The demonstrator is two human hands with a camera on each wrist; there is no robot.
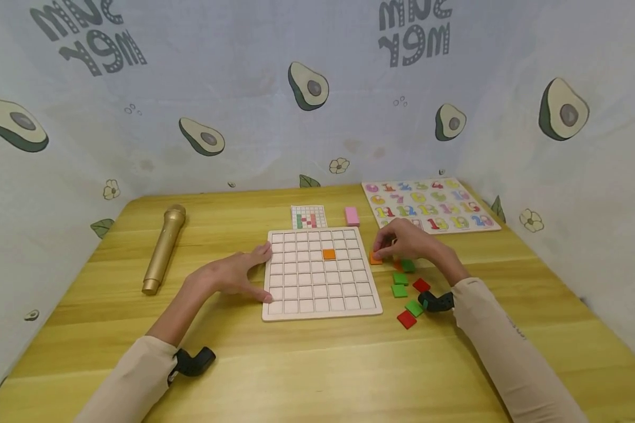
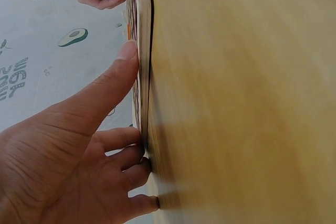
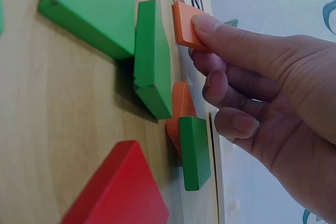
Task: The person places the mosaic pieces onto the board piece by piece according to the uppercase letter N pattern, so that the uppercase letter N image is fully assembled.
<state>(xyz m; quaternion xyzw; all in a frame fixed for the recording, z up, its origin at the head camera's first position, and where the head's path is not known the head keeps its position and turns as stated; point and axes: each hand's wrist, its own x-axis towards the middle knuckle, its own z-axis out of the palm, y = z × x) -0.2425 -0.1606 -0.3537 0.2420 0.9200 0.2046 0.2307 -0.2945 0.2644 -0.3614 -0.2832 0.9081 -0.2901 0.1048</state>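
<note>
A white gridded board (image 1: pixel 320 292) lies flat on the table, with one orange tile (image 1: pixel 329 254) in a square of its upper right part. At the board's left edge my left hand (image 1: pixel 236 274) is spread, thumb near the lower corner and fingers higher up, both touching the rim. My right hand (image 1: pixel 410 239), just past the board's right side, pinches another orange square tile (image 3: pixel 186 25) between thumb and fingers. Below that hand are loose green tiles (image 1: pixel 399 291), red tiles (image 1: pixel 407 319) and a partly hidden orange tile (image 3: pixel 181 100).
Behind the board lie a small grid card (image 1: pixel 308 215) with coloured squares and a pink block (image 1: pixel 351 216). A number puzzle board (image 1: pixel 428 202) occupies the back right. To the left rests a gold microphone (image 1: pixel 163 249). A printed cloth (image 1: pixel 254 88) rises behind the table.
</note>
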